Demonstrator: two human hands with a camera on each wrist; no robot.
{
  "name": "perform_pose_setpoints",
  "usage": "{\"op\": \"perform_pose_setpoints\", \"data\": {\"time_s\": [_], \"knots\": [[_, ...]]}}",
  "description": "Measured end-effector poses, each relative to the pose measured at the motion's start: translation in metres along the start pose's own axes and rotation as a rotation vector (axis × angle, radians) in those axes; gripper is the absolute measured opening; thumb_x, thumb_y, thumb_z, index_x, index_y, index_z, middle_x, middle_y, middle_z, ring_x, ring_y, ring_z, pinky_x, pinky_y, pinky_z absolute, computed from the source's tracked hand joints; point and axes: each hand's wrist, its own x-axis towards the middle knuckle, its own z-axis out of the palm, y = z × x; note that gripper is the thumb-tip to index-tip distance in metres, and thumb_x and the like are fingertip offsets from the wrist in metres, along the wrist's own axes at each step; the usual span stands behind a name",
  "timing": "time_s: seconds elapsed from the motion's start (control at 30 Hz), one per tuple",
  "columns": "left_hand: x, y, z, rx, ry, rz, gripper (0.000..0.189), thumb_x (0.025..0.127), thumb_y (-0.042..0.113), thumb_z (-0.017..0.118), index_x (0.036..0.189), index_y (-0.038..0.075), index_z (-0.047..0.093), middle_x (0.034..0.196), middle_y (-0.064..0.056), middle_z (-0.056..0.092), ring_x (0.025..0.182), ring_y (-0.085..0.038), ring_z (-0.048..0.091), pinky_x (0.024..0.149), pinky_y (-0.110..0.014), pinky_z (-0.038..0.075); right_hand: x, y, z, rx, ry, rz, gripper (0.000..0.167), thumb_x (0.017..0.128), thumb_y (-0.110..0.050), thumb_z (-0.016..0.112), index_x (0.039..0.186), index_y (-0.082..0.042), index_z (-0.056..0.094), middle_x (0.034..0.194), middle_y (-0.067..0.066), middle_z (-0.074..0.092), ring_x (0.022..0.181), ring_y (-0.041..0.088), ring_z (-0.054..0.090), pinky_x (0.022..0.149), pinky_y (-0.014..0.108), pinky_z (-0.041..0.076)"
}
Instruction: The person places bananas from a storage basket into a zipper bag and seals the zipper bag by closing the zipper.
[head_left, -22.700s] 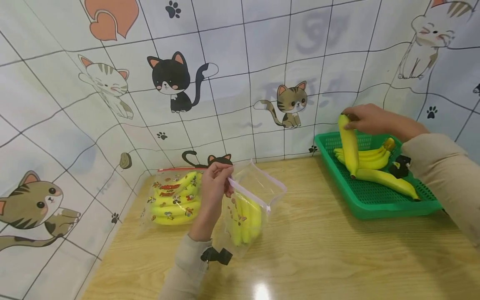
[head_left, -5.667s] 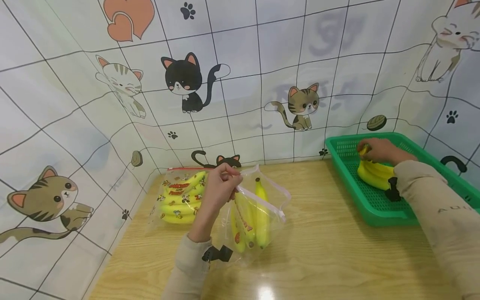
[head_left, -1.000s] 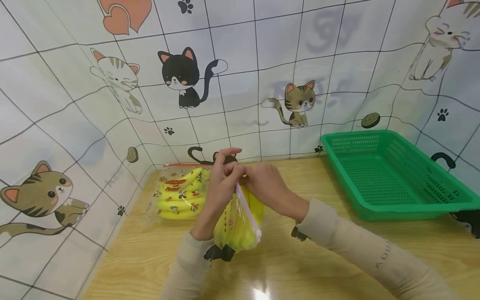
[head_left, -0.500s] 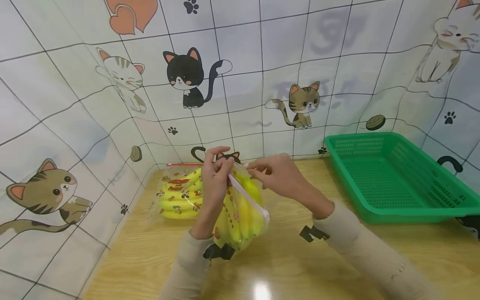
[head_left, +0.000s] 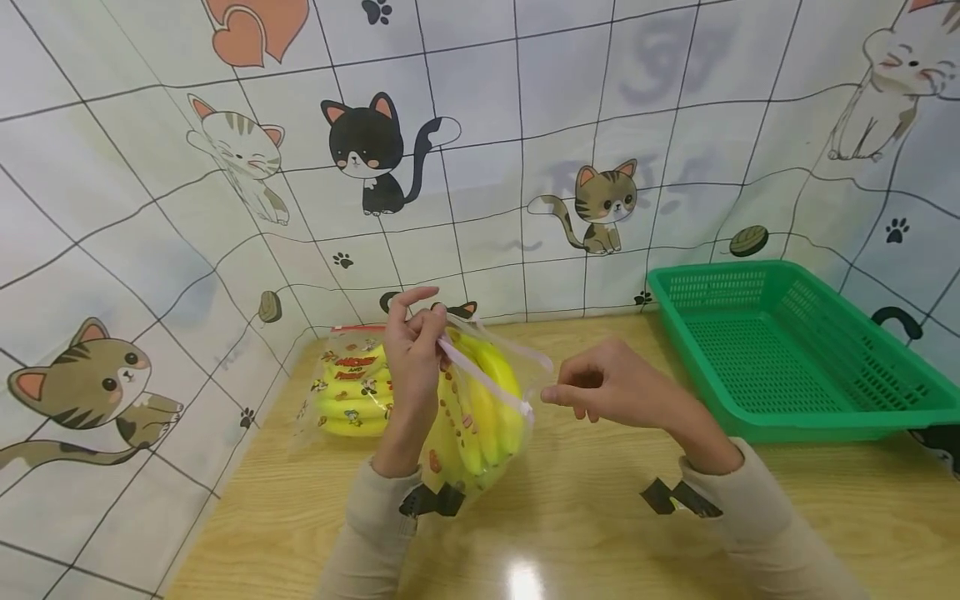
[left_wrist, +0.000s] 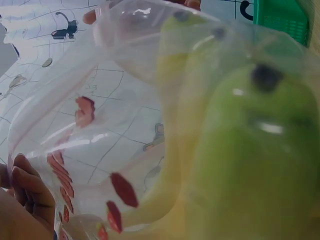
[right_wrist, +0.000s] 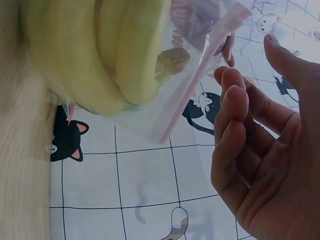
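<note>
My left hand (head_left: 414, 367) pinches the top edge of a clear zip bag (left_wrist: 95, 140) near its left end. Its mouth gapes, and a pale pink zip strip (head_left: 487, 379) slopes down to the right. Inside are several yellow bananas (head_left: 491, 429), their tips (left_wrist: 265, 77) close to the camera in the left wrist view. Just right of the bag's mouth, my right hand (head_left: 618, 387) holds nothing; its fingers are loosely bent and the thumb stands apart in the right wrist view (right_wrist: 270, 160).
Behind and left of my left hand lies a second printed zip bag (head_left: 348, 392) with bananas and a red zip. A green plastic basket (head_left: 840, 425) with no bananas in it stands at the right, by the cat-patterned wall covering (head_left: 495, 192). Everything rests on a wooden table (head_left: 592, 517).
The basket's last bananas have gone into the open bag. Over the last second my right hand has let go of the bag's mouth and drawn back right; the left hand keeps its pinch.
</note>
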Motion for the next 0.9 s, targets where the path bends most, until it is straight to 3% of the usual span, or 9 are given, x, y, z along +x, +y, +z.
{"op": "perform_pose_setpoints", "data": {"time_s": [0.23,0.47,0.6,0.83,0.9], "knots": [[-0.001,-0.002,0.004,-0.002,0.097,0.021,0.019,0.105,0.011,0.056,0.123,0.014,0.06,0.058,0.005,0.044,0.048,-0.011,0.04,0.043,-0.023,0.035,0.001,-0.002,0.01,0.006,0.04,-0.017,0.02,0.092,-0.035,0.078,0.074,-0.028,0.072,0.064,-0.012,0.064,0.055,0.005,0.055,0.052,0.026,0.05],[0.0,-0.004,0.008,-0.011,0.124,0.051,0.016,0.105,0.01,0.055,0.119,0.013,0.063,0.059,0.005,0.047,0.048,-0.01,0.043,0.045,-0.022,0.039,-0.001,-0.013,0.023,-0.095,0.09,0.035,0.024,0.084,-0.049,0.083,0.072,-0.031,0.071,0.066,-0.019,0.066,0.062,0.003,0.062,0.062,0.026,0.053],[0.001,-0.005,0.009,-0.015,0.12,0.065,0.016,0.105,0.01,0.055,0.118,0.013,0.064,0.058,0.005,0.048,0.049,-0.011,0.045,0.046,-0.022,0.041,0.003,-0.011,0.029,-0.061,0.108,0.021,0.025,0.088,-0.037,0.081,0.07,-0.024,0.069,0.064,-0.015,0.063,0.058,0.004,0.058,0.057,0.024,0.05],[-0.002,-0.006,0.009,-0.01,0.118,0.068,0.025,0.105,0.011,0.055,0.125,-0.004,0.058,0.059,0.004,0.05,0.051,-0.011,0.05,0.049,-0.021,0.046,0.005,-0.004,0.026,0.037,0.073,0.005,0.022,0.099,-0.019,0.069,0.078,-0.016,0.071,0.066,-0.008,0.065,0.052,0.009,0.059,0.048,0.026,0.05],[-0.003,-0.006,0.009,-0.012,0.114,0.065,0.024,0.106,0.012,0.056,0.125,-0.002,0.059,0.06,0.004,0.049,0.051,-0.011,0.051,0.048,-0.022,0.047,0.003,-0.004,0.022,0.035,0.1,0.02,0.021,0.099,-0.017,0.069,0.078,-0.015,0.072,0.067,-0.008,0.066,0.051,0.01,0.058,0.047,0.026,0.048]]}}
